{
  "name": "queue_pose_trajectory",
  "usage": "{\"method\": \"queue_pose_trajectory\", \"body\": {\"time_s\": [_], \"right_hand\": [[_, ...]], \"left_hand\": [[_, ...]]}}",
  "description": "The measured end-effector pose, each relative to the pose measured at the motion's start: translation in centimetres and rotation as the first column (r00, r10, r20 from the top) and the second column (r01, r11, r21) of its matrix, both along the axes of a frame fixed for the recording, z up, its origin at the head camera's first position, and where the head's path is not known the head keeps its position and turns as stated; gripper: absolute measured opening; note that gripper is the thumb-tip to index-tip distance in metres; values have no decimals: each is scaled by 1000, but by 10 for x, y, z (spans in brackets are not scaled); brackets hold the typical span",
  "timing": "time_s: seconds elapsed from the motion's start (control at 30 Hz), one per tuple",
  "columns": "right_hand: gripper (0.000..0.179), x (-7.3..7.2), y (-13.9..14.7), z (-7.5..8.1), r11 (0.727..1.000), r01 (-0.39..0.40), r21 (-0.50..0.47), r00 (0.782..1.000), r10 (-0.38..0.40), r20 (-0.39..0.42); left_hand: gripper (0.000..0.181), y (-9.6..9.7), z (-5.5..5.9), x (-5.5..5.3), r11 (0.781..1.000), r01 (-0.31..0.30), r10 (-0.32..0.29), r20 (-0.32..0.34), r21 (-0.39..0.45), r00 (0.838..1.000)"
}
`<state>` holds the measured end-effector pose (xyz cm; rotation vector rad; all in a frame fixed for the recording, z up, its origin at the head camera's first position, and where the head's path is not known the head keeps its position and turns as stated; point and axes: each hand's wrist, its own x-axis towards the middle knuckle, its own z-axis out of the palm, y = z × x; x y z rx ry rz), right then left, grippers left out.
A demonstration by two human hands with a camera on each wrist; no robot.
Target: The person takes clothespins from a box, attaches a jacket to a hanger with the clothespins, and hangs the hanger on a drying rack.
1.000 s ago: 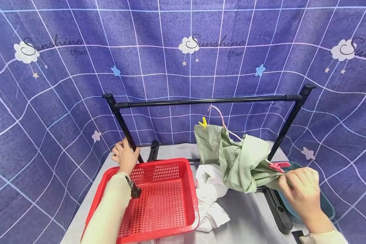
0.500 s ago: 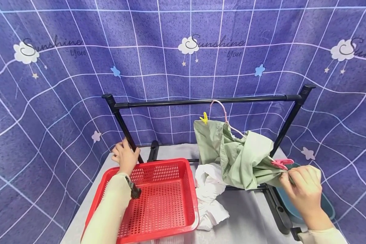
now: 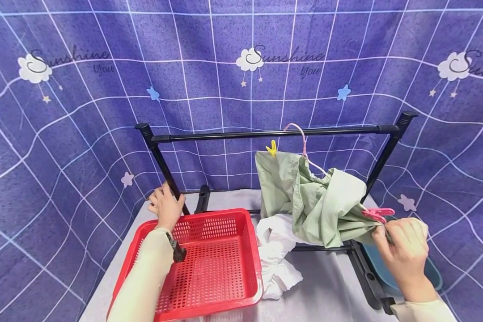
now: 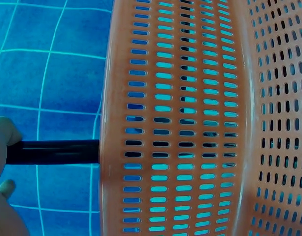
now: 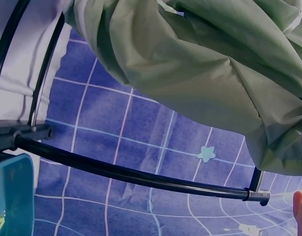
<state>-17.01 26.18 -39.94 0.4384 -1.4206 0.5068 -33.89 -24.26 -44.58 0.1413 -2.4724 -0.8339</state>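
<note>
My left hand holds the left post of a black clothes rack, fingers on one side and thumb on the other. My right hand pinches the right end of a green garment, close to a pink clothespin. The garment drapes over a pink hanger, whose hook overlaps the top bar in the head view. A yellow clothespin grips the garment's upper left corner. In the right wrist view the green cloth spreads above the rack, and only a bit of a finger shows at the edge.
A red perforated basket stands at the front left, under my left forearm. White crumpled cloth lies beside it. A teal bin, with small yellow and green items in the right wrist view, stands behind the rack's right foot.
My right hand has moved slightly right, taking the garment and hanger along. The hanger's hook has risen from below the top bar to its level. The left hand stays in place.
</note>
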Motion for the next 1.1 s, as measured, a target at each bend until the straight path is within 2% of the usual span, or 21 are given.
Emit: {"method": "queue_pose_trajectory", "body": {"time_s": [0.37, 0.57, 0.8, 1.1], "right_hand": [[44, 2, -2, 1, 999, 29, -16, 998, -28, 54], [49, 1, 0, -4, 999, 37, -23, 997, -36, 72], [41, -4, 1, -13, 998, 54, -29, 995, -51, 85], [40, -9, -1, -24, 998, 59, -38, 993, -55, 101]], "left_hand": [[67, -1, 1, 0, 1000, -6, 6, 3, -7, 1000], [68, 0, 3, 1, 1000, 2, -2, 21, 1, 1000], [67, 0, 1, 2, 1000, 15, -16, 10, 15, 1000], [68, -1, -2, 0, 1000, 18, -18, 5, 11, 1000]]}}
